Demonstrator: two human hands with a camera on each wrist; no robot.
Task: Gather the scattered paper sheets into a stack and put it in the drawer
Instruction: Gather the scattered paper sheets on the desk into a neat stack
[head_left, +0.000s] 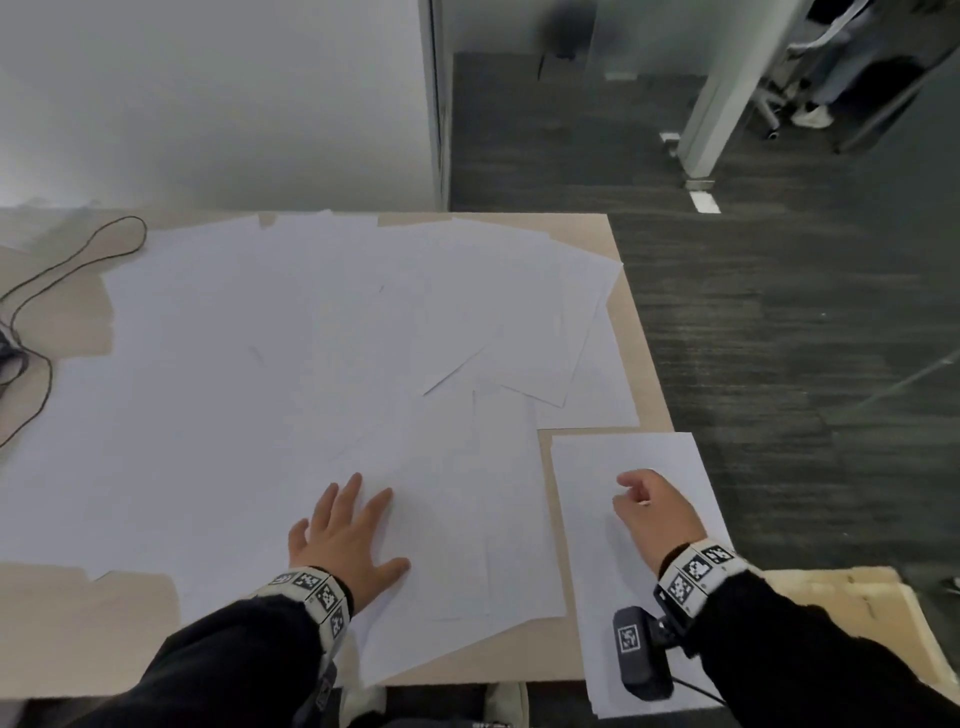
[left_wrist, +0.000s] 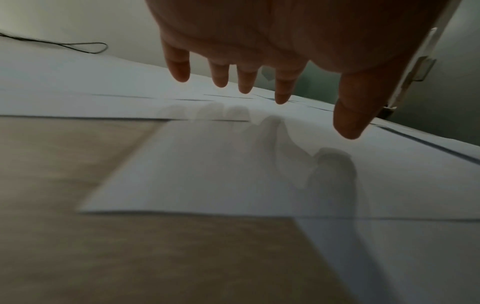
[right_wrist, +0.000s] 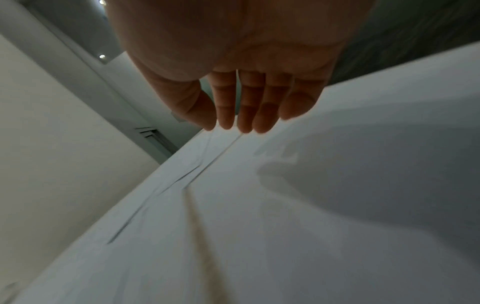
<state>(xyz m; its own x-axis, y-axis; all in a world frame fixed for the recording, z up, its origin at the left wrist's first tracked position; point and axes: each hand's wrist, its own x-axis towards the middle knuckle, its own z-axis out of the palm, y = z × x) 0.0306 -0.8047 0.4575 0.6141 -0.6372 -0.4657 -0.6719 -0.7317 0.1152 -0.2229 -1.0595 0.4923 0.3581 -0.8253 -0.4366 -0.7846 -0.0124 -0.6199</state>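
While my black sleeves (head_left: 234, 660) fill the bottom of the head view, my left hand (head_left: 347, 535) is spread low in the centre of the frame over the nearest of the scattered paper sheets (head_left: 291, 364), fingers (left_wrist: 179, 67) straight and fanned apart, holding nothing. From the left wrist camera those fingertips hang just above the paper with their shadow under them, so I cannot tell whether they touch it.

Lower right in the head view, my right hand (head_left: 655, 506) sits above a separate white sheet (head_left: 623, 571) that lies apart from the rest and juts past the near edge of the beige tabletop (head_left: 52, 623). My fingers (right_wrist: 246, 107) there are close together and loosely bent, gripping nothing; the right wrist view shows them near the paper with a shadow beneath, and contact is unclear. A small black camera (head_left: 641, 654) hangs under that wrist, and both wrists wear bands with black-and-white markers (head_left: 696, 569).

Farther up, the overlapping sheets cover most of the table from the left edge of the frame to the right corner. A thin black cable (head_left: 78, 254) loops at the upper left. At the far right, low in the frame, a pale wooden box edge (head_left: 852, 603) shows; whether it is the drawer I cannot tell. Beyond the table stand a white wall (head_left: 208, 104) and dark grey carpet (head_left: 779, 312).
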